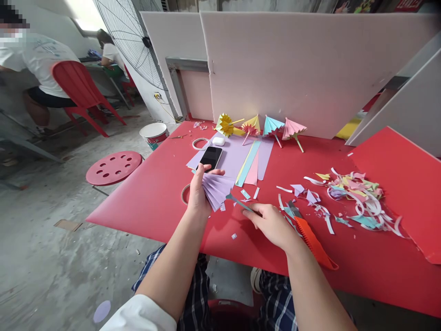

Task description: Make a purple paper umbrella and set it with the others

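Note:
A pleated purple paper umbrella top (217,187) is held in my left hand (200,191), the thumb up and fingers behind the folds. My right hand (267,220) pinches a thin blue-green paper stick (243,203), whose far end meets the narrow point of the purple pleats. Whether the two are joined there I cannot tell. Just beyond my left hand lies a black phone (211,157) on purple paper sheets (227,158). A roll of tape (185,194) is partly hidden behind my left wrist.
Several finished paper umbrellas (274,126) lean along the white board (275,69). Paper scraps (361,197) are heaped on the right of the red table (138,207). An orange pouch (312,241) lies beside my right forearm. A red stool (113,168) and a bucket (154,133) stand left.

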{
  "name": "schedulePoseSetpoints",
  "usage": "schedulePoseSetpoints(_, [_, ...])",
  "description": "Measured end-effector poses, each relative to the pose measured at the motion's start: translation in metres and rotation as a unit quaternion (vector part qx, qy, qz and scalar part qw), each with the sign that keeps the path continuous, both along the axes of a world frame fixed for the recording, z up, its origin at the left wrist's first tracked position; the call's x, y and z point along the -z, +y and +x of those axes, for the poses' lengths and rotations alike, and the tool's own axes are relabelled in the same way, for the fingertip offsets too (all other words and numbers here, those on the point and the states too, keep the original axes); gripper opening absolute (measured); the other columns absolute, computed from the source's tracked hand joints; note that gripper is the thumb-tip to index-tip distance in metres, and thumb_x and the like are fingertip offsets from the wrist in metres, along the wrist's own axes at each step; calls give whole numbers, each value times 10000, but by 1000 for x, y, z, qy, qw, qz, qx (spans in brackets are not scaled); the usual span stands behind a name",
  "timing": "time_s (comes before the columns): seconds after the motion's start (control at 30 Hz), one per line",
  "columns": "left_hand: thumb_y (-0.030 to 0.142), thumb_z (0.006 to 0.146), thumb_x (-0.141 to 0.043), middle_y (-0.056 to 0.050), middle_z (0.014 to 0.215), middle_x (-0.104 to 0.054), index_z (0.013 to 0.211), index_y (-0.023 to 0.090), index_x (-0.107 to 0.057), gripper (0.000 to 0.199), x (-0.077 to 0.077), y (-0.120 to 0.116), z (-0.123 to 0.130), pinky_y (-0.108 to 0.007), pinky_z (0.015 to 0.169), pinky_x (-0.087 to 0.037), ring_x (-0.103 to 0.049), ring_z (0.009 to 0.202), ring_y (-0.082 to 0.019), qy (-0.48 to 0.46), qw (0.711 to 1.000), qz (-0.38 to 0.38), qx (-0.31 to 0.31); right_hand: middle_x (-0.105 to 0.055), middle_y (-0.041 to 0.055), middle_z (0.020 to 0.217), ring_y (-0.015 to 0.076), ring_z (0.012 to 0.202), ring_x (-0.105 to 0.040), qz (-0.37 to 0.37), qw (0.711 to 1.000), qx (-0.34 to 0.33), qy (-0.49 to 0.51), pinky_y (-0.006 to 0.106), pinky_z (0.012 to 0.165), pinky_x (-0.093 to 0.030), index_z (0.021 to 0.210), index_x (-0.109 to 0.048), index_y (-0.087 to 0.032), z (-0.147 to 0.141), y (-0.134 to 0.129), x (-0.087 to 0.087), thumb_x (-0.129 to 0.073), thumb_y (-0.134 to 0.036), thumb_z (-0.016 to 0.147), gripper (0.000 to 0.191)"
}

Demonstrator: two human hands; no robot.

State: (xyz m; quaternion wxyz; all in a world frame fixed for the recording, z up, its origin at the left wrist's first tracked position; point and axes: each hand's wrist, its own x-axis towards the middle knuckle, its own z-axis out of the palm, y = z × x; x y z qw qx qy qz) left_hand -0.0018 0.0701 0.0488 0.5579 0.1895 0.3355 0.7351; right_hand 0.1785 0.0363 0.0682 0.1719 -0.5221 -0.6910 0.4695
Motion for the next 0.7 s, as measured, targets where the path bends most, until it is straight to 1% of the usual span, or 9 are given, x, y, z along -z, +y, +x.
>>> schedulePoseSetpoints(0.07, [419,711,-654,12,704,-636,853,198,-544,285,-1,-1,0,-346,767,-497,-644,780,-174,10,1000,5,9,-388,-26,557,121,535,-360,-1,1000,3,-5,247,487,-270,682,-588,-214,1,0,-1,-445,-465,817,318])
schedulePoseSetpoints(0.2, [261,691,-690,77,541,-540,750,201,-503,205,1,-1,0,-314,766,-484,-609,616,-110,-20,999,24,-1,-450,-26,572,125,547,-408,11,1000,4,-5,244,500,-294,799,-648,-241,2,1,3,-471,-467,807,287])
schedulePoseSetpoints(0.3, [286,689,-683,79,548,-536,772,207,-507,210,3,0,1,-290,756,-479,-596,597,-94,-47,999,9,-17,-510,-22,594,129,555,-438,37,999,17,8,249,524,-324,820,-649,-245,3,2,9,-455,-482,817,307])
schedulePoseSetpoints(0.43, [471,710,-603,-24,868,-651,961,222,-535,360,3,3,-3,-330,766,-489,-636,834,-189,9,999,-26,-31,-591,1,659,149,602,-500,99,994,53,14,261,566,-361,851,-663,-239,7,6,15,-441,-477,831,326])
schedulePoseSetpoints(0.5, [497,755,-515,-43,1019,-627,999,234,-531,359,0,2,-8,-317,818,-471,-597,982,-202,50,994,-36,-92,-624,14,710,160,641,-528,160,983,86,2,265,590,-370,858,-667,-234,12,9,18,-446,-450,839,310])
schedulePoseSetpoints(0.57, [425,792,-481,-24,1094,-595,1008,249,-536,284,-7,-4,-13,-289,900,-424,-544,1081,-178,119,970,-12,-212,-637,28,746,163,664,-540,237,964,118,-34,266,604,-365,851,-670,-223,17,10,20,-451,-412,849,290])
schedulePoseSetpoints(0.63, [311,800,-514,-7,1149,-568,1026,259,-558,236,-19,-17,-13,-294,976,-365,-504,1134,-167,230,920,67,-310,-635,40,761,165,684,-548,304,938,139,-89,263,607,-351,857,-674,-219,22,10,19,-446,-384,859,281])
schedulePoseSetpoints(0.67, [274,792,-540,-14,1133,-578,1000,250,-590,215,-26,-26,-11,-318,995,-349,-510,1125,-182,302,895,102,-313,-630,44,759,164,686,-549,326,927,140,-121,260,599,-339,860,-676,-220,23,8,18,-438,-380,866,287])
schedulePoseSetpoints(0.7, [253,787,-556,-24,1056,-614,952,240,-629,180,-33,-34,-8,-350,998,-349,-536,1085,-200,372,877,126,-278,-622,46,745,161,676,-545,339,918,135,-154,258,584,-323,859,-678,-222,23,6,15,-423,-383,873,302])
